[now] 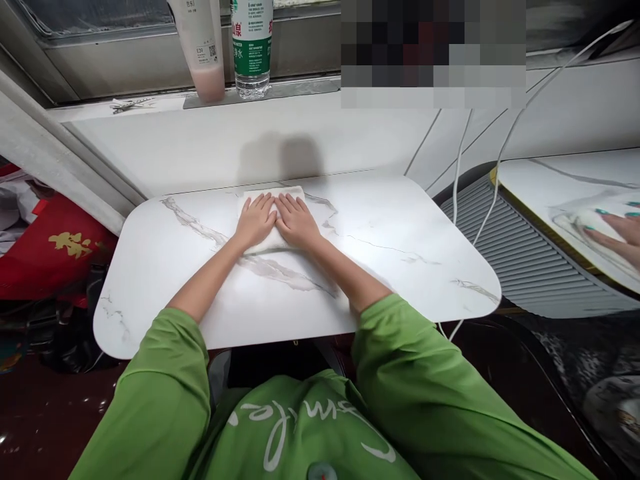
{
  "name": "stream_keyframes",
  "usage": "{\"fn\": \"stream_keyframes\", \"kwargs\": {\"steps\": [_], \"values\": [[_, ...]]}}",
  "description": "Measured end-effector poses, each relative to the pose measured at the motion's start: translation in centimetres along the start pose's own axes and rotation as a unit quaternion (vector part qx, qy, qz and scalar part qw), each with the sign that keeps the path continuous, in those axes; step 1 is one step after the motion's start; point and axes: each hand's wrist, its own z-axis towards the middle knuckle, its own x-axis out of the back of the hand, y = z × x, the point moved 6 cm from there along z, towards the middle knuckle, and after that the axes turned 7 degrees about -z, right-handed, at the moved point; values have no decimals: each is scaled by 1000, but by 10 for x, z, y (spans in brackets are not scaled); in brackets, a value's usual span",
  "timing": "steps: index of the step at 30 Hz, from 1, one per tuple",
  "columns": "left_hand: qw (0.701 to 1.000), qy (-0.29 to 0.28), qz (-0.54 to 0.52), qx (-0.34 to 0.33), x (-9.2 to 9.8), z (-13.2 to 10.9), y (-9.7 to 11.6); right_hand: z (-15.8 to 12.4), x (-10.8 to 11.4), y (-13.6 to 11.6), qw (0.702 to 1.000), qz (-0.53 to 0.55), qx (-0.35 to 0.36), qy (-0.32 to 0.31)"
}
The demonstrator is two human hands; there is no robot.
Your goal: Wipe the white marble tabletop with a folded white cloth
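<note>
A folded white cloth (273,241) lies flat near the back edge of the white marble-patterned table (200,293). My left hand (257,220) rests palm down on the cloth's left part, fingers stretched out and pointing away from me. Beside it, my right hand (296,220) presses flat on the right part, its fingers also extended. The two hands touch or nearly touch at the thumbs. Both palms hide the middle of the cloth, whose edges show behind the fingers and below the hands.
On the window ledge stand a water bottle (253,53) and a cup with pink drink (207,80). White cables (457,167) hang at the table's right. Another person's hand (623,230) lies on a cloth on a second table (565,177). A red bag (60,247) is at left.
</note>
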Motion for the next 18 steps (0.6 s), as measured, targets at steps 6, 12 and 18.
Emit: {"fn": "stream_keyframes", "kwargs": {"steps": [6, 12, 18], "values": [[999, -25, -2, -43, 1, -91, 28, -92, 10, -52, 1000, -21, -8, 17], [998, -14, -8, -56, 13, -175, 37, -156, 22, -114, 998, -36, 18, 37], [998, -22, -21, -51, 25, -202, 18, -158, 20, -151, 998, -51, 42, 22]]}}
